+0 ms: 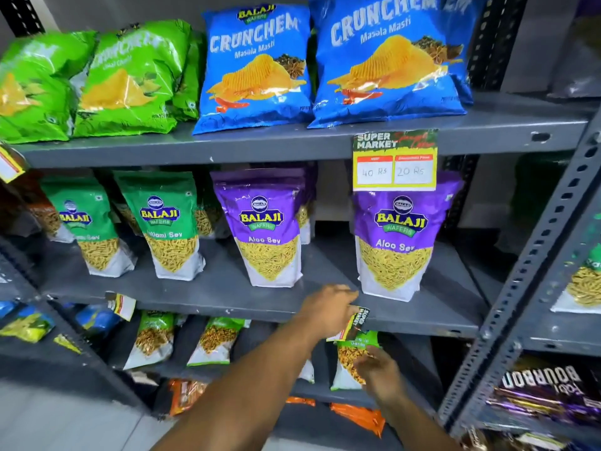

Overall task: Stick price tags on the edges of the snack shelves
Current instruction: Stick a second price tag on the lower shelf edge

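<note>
At the middle shelf edge (pixel 422 323), left hand (pixel 328 309) pinches a price tag (pixel 356 322), tilted against the lip. Right hand (pixel 379 369) hovers just below, fingers loosely open, empty.

Blue Crunchem bags (pixel 257 66), purple Aloo Sev pouches (pixel 395 236), yellow-bordered price tag (pixel 394 161), grey shelves (pixel 227 148).

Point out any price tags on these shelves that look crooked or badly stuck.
The tag on the middle shelf edge, left side, hangs tilted and curled. Another at the far left of the top shelf edge is also askew. The tag under the blue bags sits straight. The left hand holds a new tag, not yet stuck.
</note>
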`<act>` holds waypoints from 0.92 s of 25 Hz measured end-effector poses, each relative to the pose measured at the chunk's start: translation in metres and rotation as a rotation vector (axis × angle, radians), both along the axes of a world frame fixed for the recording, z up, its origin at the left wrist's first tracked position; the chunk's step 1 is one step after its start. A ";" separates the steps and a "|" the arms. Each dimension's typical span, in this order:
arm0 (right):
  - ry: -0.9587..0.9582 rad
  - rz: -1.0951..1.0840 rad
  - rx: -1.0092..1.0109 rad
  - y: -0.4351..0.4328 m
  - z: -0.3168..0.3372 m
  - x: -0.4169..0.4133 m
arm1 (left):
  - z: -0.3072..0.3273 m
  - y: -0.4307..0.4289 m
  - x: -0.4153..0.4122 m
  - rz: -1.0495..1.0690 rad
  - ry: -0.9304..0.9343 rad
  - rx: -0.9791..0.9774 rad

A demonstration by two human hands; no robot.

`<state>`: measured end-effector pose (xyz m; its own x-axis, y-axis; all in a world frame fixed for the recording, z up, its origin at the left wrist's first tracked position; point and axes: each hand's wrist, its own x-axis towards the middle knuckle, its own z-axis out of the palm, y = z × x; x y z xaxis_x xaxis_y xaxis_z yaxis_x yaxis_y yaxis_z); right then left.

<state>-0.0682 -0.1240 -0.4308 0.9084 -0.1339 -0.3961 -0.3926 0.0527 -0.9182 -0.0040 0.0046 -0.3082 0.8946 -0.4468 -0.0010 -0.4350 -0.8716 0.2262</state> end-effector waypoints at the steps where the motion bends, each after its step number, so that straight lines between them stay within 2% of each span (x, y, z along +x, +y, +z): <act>1: 0.015 -0.041 0.136 0.010 -0.001 0.003 | -0.002 -0.002 0.006 -0.008 0.024 -0.005; 3: 0.068 -0.073 0.296 0.023 0.001 0.008 | -0.006 -0.004 0.017 -0.024 0.052 0.002; 7: 0.144 -0.112 0.326 0.032 -0.004 0.023 | -0.017 -0.004 0.037 -0.085 0.101 -0.023; 10: 0.137 -0.193 0.339 0.034 -0.007 0.027 | -0.018 -0.004 0.043 -0.099 0.140 -0.101; 12: 0.105 -0.218 0.327 0.029 -0.014 0.021 | -0.025 0.003 0.039 -0.100 0.103 -0.158; 14: 0.058 -0.215 0.255 0.019 -0.021 0.008 | -0.042 0.020 0.024 -0.010 0.072 -0.320; 17: -0.085 -0.218 0.111 -0.003 -0.016 -0.003 | -0.078 0.041 -0.010 0.239 0.150 -0.605; 20: -0.182 -0.230 -0.116 -0.019 0.005 -0.002 | -0.108 0.040 -0.025 0.393 0.255 -0.717; 23: -0.181 -0.204 -0.371 -0.029 0.021 0.011 | -0.118 0.027 -0.022 0.469 0.250 -0.758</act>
